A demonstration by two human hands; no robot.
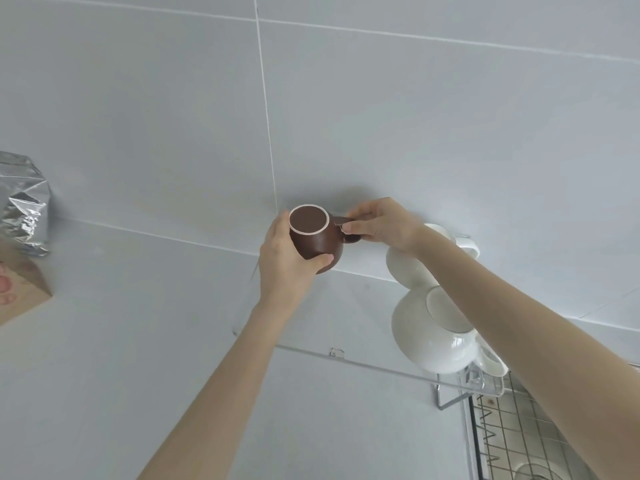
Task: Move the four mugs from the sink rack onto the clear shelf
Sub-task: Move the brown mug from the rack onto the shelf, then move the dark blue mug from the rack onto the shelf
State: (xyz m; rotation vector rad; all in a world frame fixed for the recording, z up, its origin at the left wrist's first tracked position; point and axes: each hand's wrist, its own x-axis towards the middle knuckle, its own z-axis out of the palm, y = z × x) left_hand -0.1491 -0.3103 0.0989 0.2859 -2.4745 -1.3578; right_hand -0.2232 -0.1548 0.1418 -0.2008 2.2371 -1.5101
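A brown mug point(317, 239) is upside down at the back left of the clear shelf point(363, 364), close to the tiled wall. My left hand point(285, 259) wraps its body from the left. My right hand point(379, 220) pinches its handle from the right. Two white mugs stand upside down on the shelf to the right: one at the back point(410, 268), partly hidden by my right arm, one nearer the front point(433, 337). I cannot tell whether the brown mug touches the shelf.
The wire sink rack point(512, 431) lies at the lower right, below the shelf's end. A crumpled silver foil bag point(22, 202) and a brown paper bag point(20, 289) sit at the far left. Grey wall tiles fill the background.
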